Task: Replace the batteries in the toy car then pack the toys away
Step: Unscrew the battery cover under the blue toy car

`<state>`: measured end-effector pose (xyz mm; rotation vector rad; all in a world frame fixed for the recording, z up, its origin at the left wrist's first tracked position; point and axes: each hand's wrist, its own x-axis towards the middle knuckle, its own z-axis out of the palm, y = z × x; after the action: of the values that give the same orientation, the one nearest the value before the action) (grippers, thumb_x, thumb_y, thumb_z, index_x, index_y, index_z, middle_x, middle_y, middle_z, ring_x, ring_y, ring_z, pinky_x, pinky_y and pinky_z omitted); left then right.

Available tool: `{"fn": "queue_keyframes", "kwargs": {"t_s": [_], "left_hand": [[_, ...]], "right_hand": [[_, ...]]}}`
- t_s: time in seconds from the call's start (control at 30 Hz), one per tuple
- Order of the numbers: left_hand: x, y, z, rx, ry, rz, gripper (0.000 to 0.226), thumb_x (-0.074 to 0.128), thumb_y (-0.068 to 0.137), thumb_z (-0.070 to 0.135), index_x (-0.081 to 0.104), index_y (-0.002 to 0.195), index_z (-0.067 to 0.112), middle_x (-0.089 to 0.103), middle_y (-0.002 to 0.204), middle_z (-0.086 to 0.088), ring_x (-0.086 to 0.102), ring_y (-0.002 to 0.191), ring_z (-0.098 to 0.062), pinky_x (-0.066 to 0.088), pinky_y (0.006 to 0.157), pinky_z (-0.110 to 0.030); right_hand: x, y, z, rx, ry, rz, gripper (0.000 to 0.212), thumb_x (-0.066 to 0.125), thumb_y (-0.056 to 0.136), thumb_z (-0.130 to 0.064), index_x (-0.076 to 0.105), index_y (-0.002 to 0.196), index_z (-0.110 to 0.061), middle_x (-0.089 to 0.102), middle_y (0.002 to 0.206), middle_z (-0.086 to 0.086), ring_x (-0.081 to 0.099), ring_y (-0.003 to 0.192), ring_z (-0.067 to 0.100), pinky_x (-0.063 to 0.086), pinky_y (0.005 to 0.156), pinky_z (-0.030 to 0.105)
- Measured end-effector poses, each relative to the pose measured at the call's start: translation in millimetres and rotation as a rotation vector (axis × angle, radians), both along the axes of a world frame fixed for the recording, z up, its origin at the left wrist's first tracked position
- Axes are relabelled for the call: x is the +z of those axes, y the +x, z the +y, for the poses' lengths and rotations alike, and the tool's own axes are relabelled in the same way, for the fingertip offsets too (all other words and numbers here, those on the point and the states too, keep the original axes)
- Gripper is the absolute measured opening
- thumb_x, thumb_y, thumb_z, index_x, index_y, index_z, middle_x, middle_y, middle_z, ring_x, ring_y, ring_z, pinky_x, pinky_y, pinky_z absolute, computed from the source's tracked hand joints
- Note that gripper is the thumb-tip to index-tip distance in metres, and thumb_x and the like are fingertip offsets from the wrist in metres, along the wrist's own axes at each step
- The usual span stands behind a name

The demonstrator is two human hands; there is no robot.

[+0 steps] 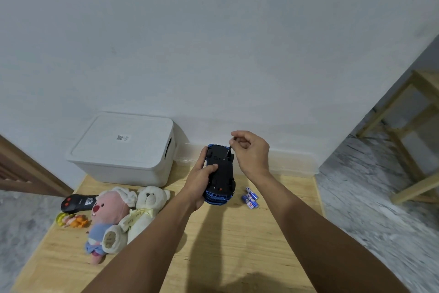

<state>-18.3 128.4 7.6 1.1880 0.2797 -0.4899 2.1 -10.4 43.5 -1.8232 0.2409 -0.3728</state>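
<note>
While the person works over a pale wooden table, these things matter, largest first:

Storage box: a white lidded plastic box [123,147] stands at the table's [237,245] far left against the wall; lid on. It looks rigid and light, with a slot handle in its end wall for lifting.

Soft toys: a pink plush [107,216] and a cream teddy bear [145,212] lie side by side, touching, near the left edge. Probably light and squashy; safe to grab anywhere.

Toy car: the blue toy car [219,175] is held upside down above the table's middle, black underside up. Hard, smooth plastic, likely light; best held by its flanks, clear of wheels.

Left hand: the left hand [202,178] wraps the car's side, thumb pressed on the underside.

Right hand: the right hand [249,150] pinches a thin screwdriver [229,147], tip on the underside's far end.

Batteries: small blue batteries [250,197] lie just right of the car; round, apt to roll.
</note>
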Motion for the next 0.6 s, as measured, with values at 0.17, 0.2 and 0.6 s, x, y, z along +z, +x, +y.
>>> {"fn": "queue_keyframes", "kwargs": {"t_s": [0.17, 0.2, 0.6], "left_hand": [[-1.9, 1.8, 0.5, 0.016, -0.005, 0.018, 0.062, 0.047, 0.098, 0.008, 0.036, 0.144, 0.047, 0.066, 0.122, -0.011, 0.068, 0.1, -0.036, 0.057, 0.076, -0.043], [-1.7, 2.0, 0.4, 0.016, -0.008, 0.019, 0.062, 0.047, 0.098, 0.008, 0.036, 0.144, 0.048, 0.066, 0.122, -0.011, 0.068, 0.101, -0.036, 0.057, 0.076, -0.043], [-3.0, 4.5, -0.4, 0.007, 0.006, 0.008, 0.061, 0.047, 0.097, 0.008, 0.038, 0.143, 0.047, 0.065, 0.124, -0.013, 0.067, 0.105, -0.038, 0.056, 0.081, -0.046]], "right_hand": [[0.0, 0.0, 1.3, 0.018, 0.001, 0.017, 0.018, 0.067, 0.085, -0.004, 0.07, 0.098, -0.016, 0.072, 0.088, -0.005, 0.069, 0.087, 0.006, 0.055, 0.078, 0.015], [0.0, -0.5, 1.7, 0.02, -0.004, 0.014, 0.017, 0.068, 0.084, -0.006, 0.071, 0.097, -0.017, 0.072, 0.087, -0.007, 0.069, 0.085, 0.005, 0.055, 0.079, 0.017], [-1.3, 0.6, 3.6, 0.014, -0.006, 0.022, 0.023, 0.06, 0.087, 0.0, 0.068, 0.1, -0.017, 0.07, 0.09, -0.006, 0.07, 0.085, 0.009, 0.054, 0.076, 0.015]]}}
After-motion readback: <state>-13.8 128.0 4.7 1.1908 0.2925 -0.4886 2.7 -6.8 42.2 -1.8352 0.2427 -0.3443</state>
